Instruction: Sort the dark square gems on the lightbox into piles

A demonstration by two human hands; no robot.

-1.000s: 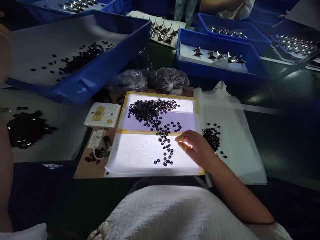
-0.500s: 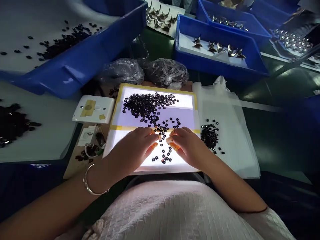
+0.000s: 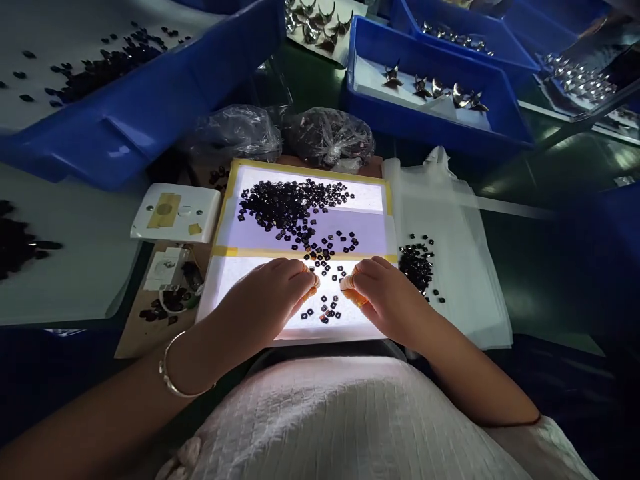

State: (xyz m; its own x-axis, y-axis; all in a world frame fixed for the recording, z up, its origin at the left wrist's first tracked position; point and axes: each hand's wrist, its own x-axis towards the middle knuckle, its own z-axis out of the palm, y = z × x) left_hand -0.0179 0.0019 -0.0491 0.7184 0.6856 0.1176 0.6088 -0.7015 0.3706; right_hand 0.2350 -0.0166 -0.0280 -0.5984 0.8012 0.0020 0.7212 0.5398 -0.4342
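Observation:
A lit white panel (image 3: 233, 270) with yellow tape edges lies in front of me. On its far half rests a dense pile of small black square pieces (image 3: 275, 203). Several loose black pieces (image 3: 330, 308) with pale centres are scattered between and below my hands. My left hand (image 3: 277, 297), with a bangle on its wrist, is over the panel's near half, fingers curled together at the loose pieces. Facing it from the right, my right hand (image 3: 385, 297) has its thumb and fingers pinched close to other pieces. Anything within either set of fingertips is too small to make out.
To the right, a second black heap (image 3: 417, 267) lies on white sheets (image 3: 465, 293). A white switch plate (image 3: 175, 212) is at the left. Behind are tied plastic bags (image 3: 330, 137), a blue tray (image 3: 425, 127) with shiny metal parts, and a large blue bin (image 3: 165, 107).
My hands have moved slightly apart, the right one shifting rightward. A few loose pieces between them sit differently. The whole view has shifted a little.

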